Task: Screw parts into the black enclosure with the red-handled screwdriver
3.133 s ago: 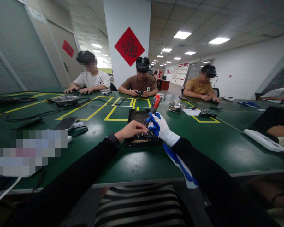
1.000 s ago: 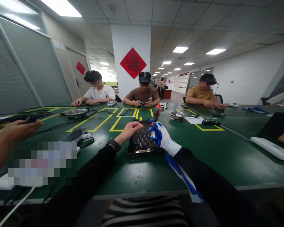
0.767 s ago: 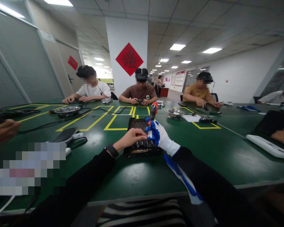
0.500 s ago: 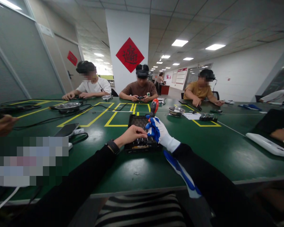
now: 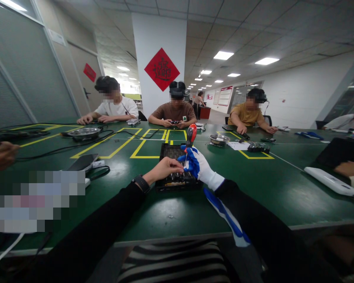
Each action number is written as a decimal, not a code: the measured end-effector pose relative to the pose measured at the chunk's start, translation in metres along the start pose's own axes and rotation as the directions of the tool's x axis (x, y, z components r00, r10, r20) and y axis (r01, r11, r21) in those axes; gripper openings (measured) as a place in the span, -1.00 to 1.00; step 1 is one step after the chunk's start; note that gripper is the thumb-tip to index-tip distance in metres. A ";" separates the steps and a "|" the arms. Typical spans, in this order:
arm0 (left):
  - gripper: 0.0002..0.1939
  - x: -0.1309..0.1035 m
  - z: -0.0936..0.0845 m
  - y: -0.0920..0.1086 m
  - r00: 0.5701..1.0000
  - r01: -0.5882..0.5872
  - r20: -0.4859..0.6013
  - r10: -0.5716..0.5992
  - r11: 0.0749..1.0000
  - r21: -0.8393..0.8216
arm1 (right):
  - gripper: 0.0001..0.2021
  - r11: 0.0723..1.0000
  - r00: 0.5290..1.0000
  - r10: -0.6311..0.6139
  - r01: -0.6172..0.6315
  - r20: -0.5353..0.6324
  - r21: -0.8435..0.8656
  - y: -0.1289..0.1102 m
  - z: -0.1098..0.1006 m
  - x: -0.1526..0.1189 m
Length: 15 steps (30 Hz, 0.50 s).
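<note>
My right hand (image 5: pixel 197 163), in a white and blue work glove, is closed around a screwdriver (image 5: pixel 190 135). Its red and black handle stands up above the fist, and the shaft points down. Bare, with a dark watch (image 5: pixel 141 182) at the wrist, my left hand (image 5: pixel 166 168) meets it with thumb and fingers pinched together near the screwdriver's lower end. Whatever sits in that pinch is too small to make out. Beneath both hands lies an open black case (image 5: pixel 162 189) with small parts inside, partly covered by my hands.
A second blue and white glove (image 5: pixel 224 214) lies at the front edge, beside my right forearm. To the left is a dark phone (image 5: pixel 83 162) with cables. Metal bowls (image 5: pixel 220 138) and a white device (image 5: pixel 332 181) stand on the green table (image 5: pixel 253 196). Co-workers sit around it.
My view has shifted very slightly. Both hands stay at the case with the screwdriver upright. At the far left, another person's hand has moved a little left.
</note>
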State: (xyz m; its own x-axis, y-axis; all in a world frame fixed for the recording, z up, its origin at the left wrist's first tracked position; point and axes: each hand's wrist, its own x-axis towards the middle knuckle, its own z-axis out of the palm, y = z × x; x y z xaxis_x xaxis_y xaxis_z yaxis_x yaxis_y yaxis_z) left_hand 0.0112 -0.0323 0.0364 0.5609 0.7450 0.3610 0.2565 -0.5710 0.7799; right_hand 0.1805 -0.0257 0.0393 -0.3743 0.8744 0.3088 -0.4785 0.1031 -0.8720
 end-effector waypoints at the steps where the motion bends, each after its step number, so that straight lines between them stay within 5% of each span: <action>1: -0.74 0.000 0.000 0.000 1.000 -0.004 0.002 0.004 1.000 0.007 | -0.61 1.000 1.000 -0.002 0.001 -0.006 -0.007 0.000 0.000 0.000; 7: -0.73 0.000 -0.001 -0.001 0.999 0.021 -0.029 -0.019 0.997 0.069 | -0.62 0.994 0.996 0.091 -0.091 -0.007 0.060 -0.005 0.001 0.000; 15: -0.75 0.001 0.000 0.001 0.999 0.046 0.009 -0.046 0.999 -0.018 | -0.65 1.000 0.998 0.000 -0.001 -0.062 -0.026 -0.002 0.004 0.001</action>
State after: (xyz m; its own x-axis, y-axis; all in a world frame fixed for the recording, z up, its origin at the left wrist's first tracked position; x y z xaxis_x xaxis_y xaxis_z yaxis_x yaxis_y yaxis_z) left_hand 0.0117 -0.0320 0.0376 0.5554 0.7673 0.3206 0.2673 -0.5298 0.8049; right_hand 0.1781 -0.0271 0.0423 -0.3238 0.9023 0.2847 -0.4569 0.1143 -0.8822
